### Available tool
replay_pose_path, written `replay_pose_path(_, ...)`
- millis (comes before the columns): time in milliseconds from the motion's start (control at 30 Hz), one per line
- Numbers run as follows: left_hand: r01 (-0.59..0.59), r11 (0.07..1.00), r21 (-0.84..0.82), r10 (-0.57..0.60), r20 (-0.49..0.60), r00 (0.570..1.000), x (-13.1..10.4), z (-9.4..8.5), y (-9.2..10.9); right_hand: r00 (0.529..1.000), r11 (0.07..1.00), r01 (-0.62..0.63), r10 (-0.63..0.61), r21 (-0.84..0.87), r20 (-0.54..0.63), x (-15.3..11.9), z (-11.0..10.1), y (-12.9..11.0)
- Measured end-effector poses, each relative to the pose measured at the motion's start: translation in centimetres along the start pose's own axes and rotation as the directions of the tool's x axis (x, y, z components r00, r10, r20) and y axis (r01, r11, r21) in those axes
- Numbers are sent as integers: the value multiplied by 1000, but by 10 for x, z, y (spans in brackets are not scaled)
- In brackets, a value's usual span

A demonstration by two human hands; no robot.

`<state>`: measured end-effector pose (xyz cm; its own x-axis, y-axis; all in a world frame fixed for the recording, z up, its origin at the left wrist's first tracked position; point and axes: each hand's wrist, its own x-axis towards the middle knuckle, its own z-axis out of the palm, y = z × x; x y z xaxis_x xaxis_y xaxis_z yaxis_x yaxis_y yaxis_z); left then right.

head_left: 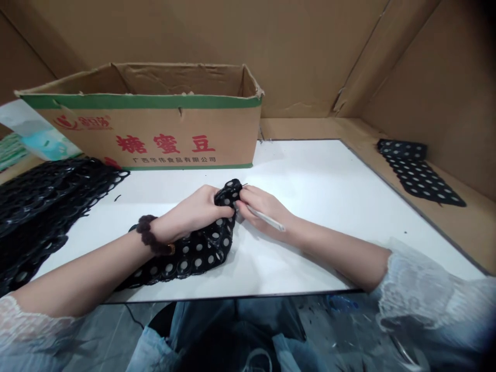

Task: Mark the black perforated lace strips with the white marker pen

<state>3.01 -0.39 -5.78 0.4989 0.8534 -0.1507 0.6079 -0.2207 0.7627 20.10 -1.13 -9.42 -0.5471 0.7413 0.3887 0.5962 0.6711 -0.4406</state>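
Observation:
A black strip of material with white dots and a scalloped edge [199, 254] lies bunched on the white tabletop, its upper end folded and raised. My left hand [196, 209] is closed on that raised end, thumb in front. My right hand [265, 209] pinches a slim white-handled tool [267, 218] against the strip's right side. A thin dark point shows just above the right fingertips; the tool's working end is mostly hidden, so its exact kind is unclear.
An open cardboard box [186, 129] stands at the back left. Heaped black scalloped material [42, 206] covers the table's left side. Another dotted strip [420, 173] rests on cardboard at the right. Cardboard walls [302, 62] enclose the white tabletop [329, 181].

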Motion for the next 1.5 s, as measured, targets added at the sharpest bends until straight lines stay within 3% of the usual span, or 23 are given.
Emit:
replay_pose_path(67,-15,1000,20,13,85,996,1,-4,0,1000,998,-3,3,56,-2,-1,-1,1)
replay_pose_path(167,-65,994,84,47,203,978,5,-14,1,992,957,-115,95,265,86,-3,-12,2)
replay_pose_path(233,-110,983,145,91,131,987,7,-20,0,963,886,-238,163,398,212,-5,-21,4)
replay_pose_path(300,-152,963,223,159,-14,987,8,-22,-3,913,796,-370,218,479,344,-5,-30,6)
replay_pose_path(367,-177,936,306,216,-97,972,10,-21,-6,874,707,-471,294,527,387,-3,-36,8)
replay_pose_path(500,-206,904,375,267,-118,956,11,-21,-13,882,641,-459,415,616,225,3,-42,12)
replay_pose_path(700,-237,939,249,262,-72,962,9,-28,-14,921,525,-285,381,802,78,7,-47,26)
replay_pose_path(767,-213,962,172,221,-26,975,7,-28,-12,924,545,-244,381,802,22,5,-46,27)
replay_pose_path(867,-192,975,109,195,-21,981,5,-25,-8,927,653,-315,368,688,76,2,-42,18)
replay_pose_path(933,-191,977,98,196,-45,980,4,-21,-5,937,727,-326,335,604,103,0,-39,9)
replay_pose_path(1100,-143,980,138,152,-51,987,3,-16,-4,959,854,-261,281,449,22,-1,-33,-3)
replay_pose_path(1500,-191,942,277,228,-110,967,4,-13,-2,961,880,-241,275,410,-26,-1,-28,-3)
